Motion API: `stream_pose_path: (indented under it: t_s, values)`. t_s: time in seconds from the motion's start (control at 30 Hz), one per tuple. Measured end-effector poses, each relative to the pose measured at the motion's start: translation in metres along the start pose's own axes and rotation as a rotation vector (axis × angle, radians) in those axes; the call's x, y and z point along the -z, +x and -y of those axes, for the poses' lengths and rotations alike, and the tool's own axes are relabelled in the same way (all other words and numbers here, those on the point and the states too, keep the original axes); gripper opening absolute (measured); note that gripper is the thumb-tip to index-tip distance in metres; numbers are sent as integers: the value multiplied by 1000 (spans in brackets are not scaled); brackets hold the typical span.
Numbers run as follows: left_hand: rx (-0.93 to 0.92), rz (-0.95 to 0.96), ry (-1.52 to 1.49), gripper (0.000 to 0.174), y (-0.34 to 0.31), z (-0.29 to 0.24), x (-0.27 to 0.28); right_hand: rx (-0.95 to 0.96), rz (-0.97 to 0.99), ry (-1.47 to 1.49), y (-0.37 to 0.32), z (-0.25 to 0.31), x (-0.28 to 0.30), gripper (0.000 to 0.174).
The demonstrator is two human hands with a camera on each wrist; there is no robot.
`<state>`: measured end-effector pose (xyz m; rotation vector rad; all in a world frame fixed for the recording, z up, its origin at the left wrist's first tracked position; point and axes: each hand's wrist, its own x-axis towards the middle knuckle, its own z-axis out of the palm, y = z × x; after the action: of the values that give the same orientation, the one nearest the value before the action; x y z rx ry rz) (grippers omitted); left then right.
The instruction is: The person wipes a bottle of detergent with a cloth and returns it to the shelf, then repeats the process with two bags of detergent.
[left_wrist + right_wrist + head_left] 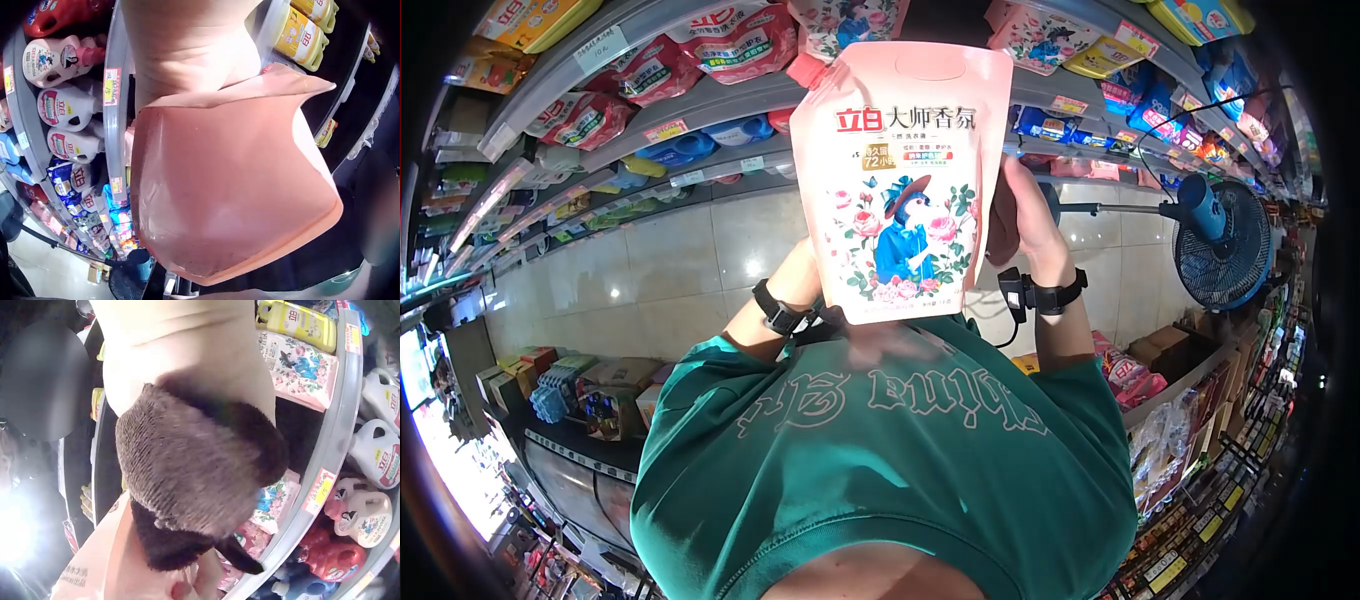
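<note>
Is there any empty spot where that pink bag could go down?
Only the tiled floor, between the shelves and the low stacked boxes, looks bare. The shelves are packed with pouches and bottles; a fan crowds the right side.

pouch (900,180): upright, in front of the shelves (700,105)
left grip (795,275): at the pouch's lower left edge, mostly behind it
right grip (1018,215): on the pouch's right edge, higher than the left grip
shelves: behind and above both grips, loaded with bottles (62,106)
fan (1225,240): right of the right grip, well apart
boxes (570,385): below and left of the left grip
</note>
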<state>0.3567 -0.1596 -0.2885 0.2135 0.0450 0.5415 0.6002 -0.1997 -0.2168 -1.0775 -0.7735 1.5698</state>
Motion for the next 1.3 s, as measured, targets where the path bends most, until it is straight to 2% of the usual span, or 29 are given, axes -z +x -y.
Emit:
stream_pose_path:
  t_s: [0.03,0.17,0.2,0.37,0.4,0.43,0.47,0.5,0.57,0.6,0.73,0.77,0.83,0.9,0.93,0.97,1.13,1.23,1.3]
  values:
    - [9,2,20,73,-1,0,0,-6,39,104,0,0,0,37]
    - [56,23,91,71,-4,3,-2,131,103,-492,5,-1,6,33]
    - [65,32,107,70,-3,2,-2,228,64,-473,7,-3,3,28]
    - [-20,72,394,68,1,-1,5,99,-1,-318,-12,13,-11,24]
    - [-38,105,346,67,2,-4,5,87,18,-295,-20,22,-17,24]
    - [69,179,-215,70,9,-10,6,74,38,-272,-25,27,-20,23]
    - [-23,79,-157,58,8,-15,6,165,1,-339,-27,26,-21,22]
    - [-83,-418,97,61,10,-17,-11,221,-67,-341,-28,28,-26,22]
    - [-121,-790,340,66,2,-18,9,337,-208,-345,-30,41,-40,21]
    - [-251,-696,439,70,-4,-14,4,331,-210,-325,-33,49,-44,18]
    - [-661,-404,934,87,13,23,-17,639,-305,-823,-29,42,-59,13]
    - [-716,-282,936,81,21,31,-13,691,-244,-971,-29,41,-60,13]
    - [-695,-347,773,87,40,43,-12,620,-138,-972,-33,41,-84,10]
    - [-416,-366,707,65,42,33,17,674,-28,-985,-31,27,-100,10]
    - [-302,-343,633,65,43,28,22,708,-4,-1063,-29,21,-106,11]
    - [-218,-314,569,64,42,24,26,662,10,-1054,-28,23,-116,17]
    - [64,-102,253,64,28,16,16,553,126,-1060,-19,19,-131,35]
    - [219,14,178,63,12,18,8,526,221,-1017,-23,26,-113,37]
    - [290,65,152,63,1,20,7,637,111,-1051,-15,43,-96,32]
